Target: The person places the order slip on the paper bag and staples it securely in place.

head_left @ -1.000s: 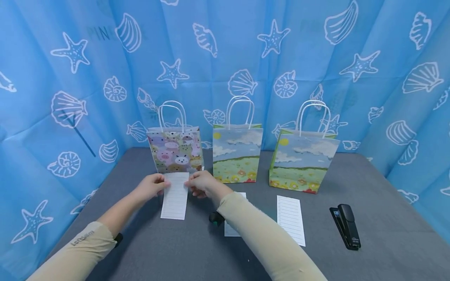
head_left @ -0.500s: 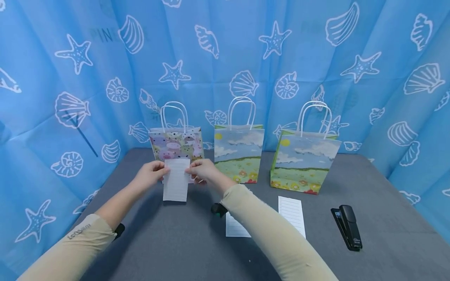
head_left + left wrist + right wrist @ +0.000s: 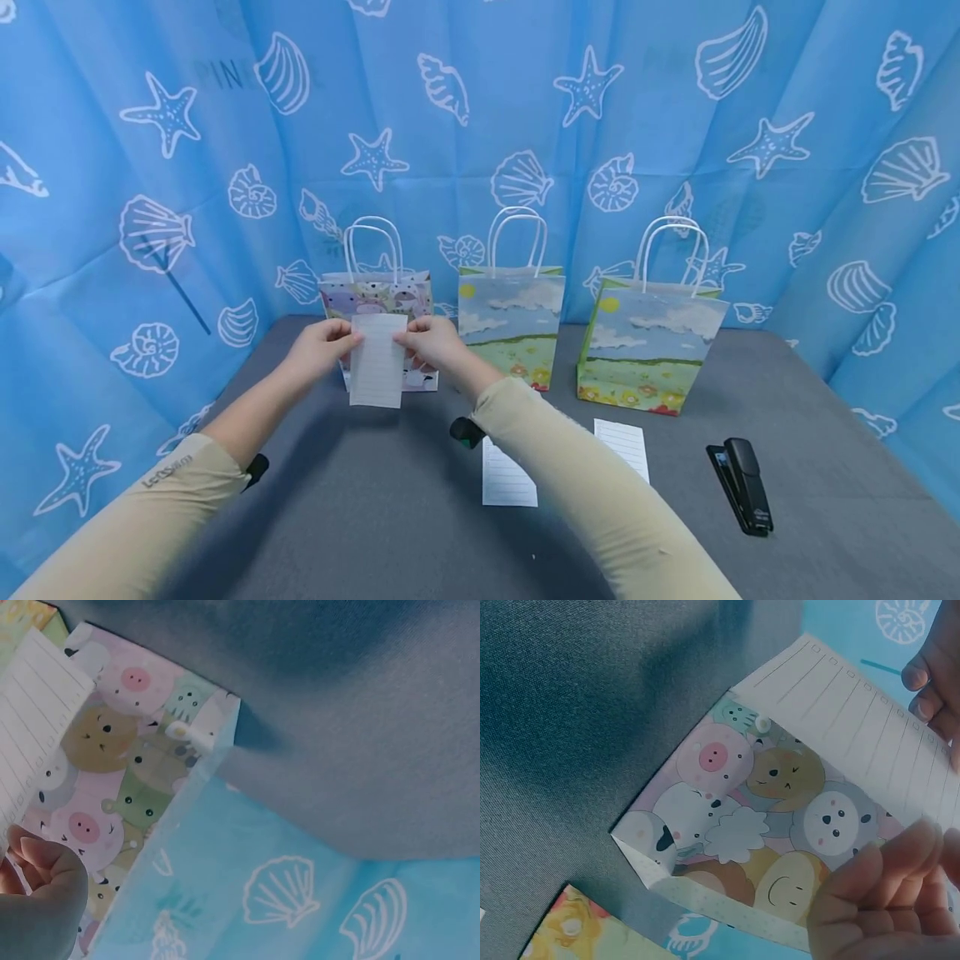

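Note:
Between both hands hangs a white lined paper slip point(image 3: 378, 362), with a column of small checkboxes showing in the right wrist view. My left hand point(image 3: 318, 348) pinches its left edge near the top. On the opposite edge my right hand point(image 3: 435, 342) pinches it at about the same height. Behind the slip stands a paper gift bag with cartoon animals point(image 3: 414, 292) and white twisted handles. The slip overlaps the front of this bag in the head view. In the left wrist view the left hand point(image 3: 49, 877) shows at the lower corner, beside the bag's animal print point(image 3: 142, 772).
Two landscape-print gift bags point(image 3: 513, 312) point(image 3: 652, 342) stand to the right. Two more lined slips point(image 3: 510, 479) point(image 3: 624, 446) lie on the grey table point(image 3: 360, 517), partly behind the right sleeve. A black stapler point(image 3: 741, 486) lies at the right. A blue shell-print curtain point(image 3: 465, 125) hangs behind.
Both hands have raised the slip from low in front of the animal bag to higher against its front. The bags and the stapler stay where they were.

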Tool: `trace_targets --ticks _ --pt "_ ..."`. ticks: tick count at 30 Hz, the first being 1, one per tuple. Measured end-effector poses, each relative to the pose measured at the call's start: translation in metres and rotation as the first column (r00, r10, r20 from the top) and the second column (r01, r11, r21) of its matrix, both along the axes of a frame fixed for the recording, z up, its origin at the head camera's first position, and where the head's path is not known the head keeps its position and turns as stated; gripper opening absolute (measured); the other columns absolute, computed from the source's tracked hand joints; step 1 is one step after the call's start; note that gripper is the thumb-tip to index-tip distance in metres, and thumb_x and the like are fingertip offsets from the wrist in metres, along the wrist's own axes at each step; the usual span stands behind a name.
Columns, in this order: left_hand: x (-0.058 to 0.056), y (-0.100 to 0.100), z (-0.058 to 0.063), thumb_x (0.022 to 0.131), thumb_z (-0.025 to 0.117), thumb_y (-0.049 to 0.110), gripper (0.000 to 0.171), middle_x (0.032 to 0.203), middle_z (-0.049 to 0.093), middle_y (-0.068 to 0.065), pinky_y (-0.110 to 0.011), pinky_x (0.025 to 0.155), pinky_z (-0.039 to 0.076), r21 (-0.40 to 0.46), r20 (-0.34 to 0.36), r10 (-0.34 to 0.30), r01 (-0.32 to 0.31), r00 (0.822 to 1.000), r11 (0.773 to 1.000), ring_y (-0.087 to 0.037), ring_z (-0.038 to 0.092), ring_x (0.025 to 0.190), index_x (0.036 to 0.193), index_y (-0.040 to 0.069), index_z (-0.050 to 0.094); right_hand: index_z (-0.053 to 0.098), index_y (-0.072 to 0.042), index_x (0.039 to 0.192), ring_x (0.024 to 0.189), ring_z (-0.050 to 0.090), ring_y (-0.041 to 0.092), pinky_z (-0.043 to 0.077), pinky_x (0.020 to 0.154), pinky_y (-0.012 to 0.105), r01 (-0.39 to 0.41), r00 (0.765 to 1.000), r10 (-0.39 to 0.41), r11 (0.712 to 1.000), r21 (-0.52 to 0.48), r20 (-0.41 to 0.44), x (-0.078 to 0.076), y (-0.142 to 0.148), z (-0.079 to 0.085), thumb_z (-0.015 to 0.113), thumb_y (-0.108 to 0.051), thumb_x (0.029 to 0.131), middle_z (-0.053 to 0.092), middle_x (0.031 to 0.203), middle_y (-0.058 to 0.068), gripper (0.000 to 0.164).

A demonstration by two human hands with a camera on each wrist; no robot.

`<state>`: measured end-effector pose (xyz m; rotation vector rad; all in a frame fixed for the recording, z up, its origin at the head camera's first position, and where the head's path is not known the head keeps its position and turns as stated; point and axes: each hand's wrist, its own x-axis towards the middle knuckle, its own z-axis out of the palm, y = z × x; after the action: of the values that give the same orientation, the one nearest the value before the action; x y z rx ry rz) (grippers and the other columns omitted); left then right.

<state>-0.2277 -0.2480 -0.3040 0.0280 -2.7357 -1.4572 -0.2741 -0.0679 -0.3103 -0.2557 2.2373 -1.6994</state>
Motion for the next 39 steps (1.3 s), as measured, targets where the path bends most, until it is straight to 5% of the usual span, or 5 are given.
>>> trace_targets --ticks 9,16,18,26,39 --pt "-0.006 -0.004 0.009 0.104 0.048 0.024 0.036 0.116 0.053 -0.021 -0.041 0.088 0.041 0.035 0.047 0.026 -0.028 0.999 0.999 -0.030 0.049 0.102 0.124 -0.006 0.053 0.064 -0.003 0.098 0.065 0.049 0.015 0.041 0.055 0.028 0.111 0.962 -0.128 0.990 -0.081 -0.241 -0.003 -0.004 0.008 0.064 -0.015 0.096 0.056 0.080 0.004 0.012" --pt "-0.012 -0.007 0.011 0.104 0.048 0.025 0.036 0.124 0.053 -0.022 -0.041 0.089 0.039 0.071 0.032 0.064 -0.066 0.997 0.995 -0.032 0.048 0.107 0.123 -0.005 0.053 0.057 0.001 0.125 0.114 0.053 0.028 0.043 0.095 0.038 0.247 0.682 -0.188 0.969 -0.018 -0.707 -0.011 -0.003 0.021 0.068 -0.011 0.092 0.058 0.120 0.015 0.037" --pt "-0.015 -0.008 0.011 0.104 0.048 0.025 0.036 0.124 0.053 -0.022 -0.042 0.091 0.039 0.067 0.029 0.063 -0.065 0.998 0.996 -0.032 0.048 0.106 0.123 -0.005 0.053 0.051 0.001 0.133 0.127 0.045 0.029 0.036 0.105 0.039 0.265 0.657 -0.141 0.963 0.052 -0.741 -0.017 -0.003 0.026 0.070 -0.017 0.091 0.053 0.133 0.015 0.049" --pt "-0.022 -0.009 0.011 0.104 0.049 0.026 0.038 0.115 0.054 -0.020 -0.037 0.083 0.038 0.018 0.023 0.068 -0.069 0.997 0.997 -0.029 0.050 0.099 0.123 -0.006 0.055 0.041 -0.010 0.147 0.139 0.033 0.025 0.030 0.110 0.042 0.184 0.804 0.079 0.910 0.373 -0.589 -0.034 -0.012 0.035 0.069 -0.037 0.091 0.044 0.148 0.007 0.068" --pt "-0.031 -0.009 0.012 0.104 0.049 0.027 0.037 0.109 0.056 -0.016 -0.036 0.077 0.036 0.040 0.040 0.115 -0.116 0.993 0.992 -0.026 0.051 0.092 0.124 -0.002 0.057 0.065 -0.007 0.115 0.100 0.061 0.019 0.051 0.080 0.033 0.116 0.849 0.050 0.954 0.278 -0.527 -0.040 -0.021 0.033 0.068 -0.023 0.094 0.065 0.112 0.007 0.027"
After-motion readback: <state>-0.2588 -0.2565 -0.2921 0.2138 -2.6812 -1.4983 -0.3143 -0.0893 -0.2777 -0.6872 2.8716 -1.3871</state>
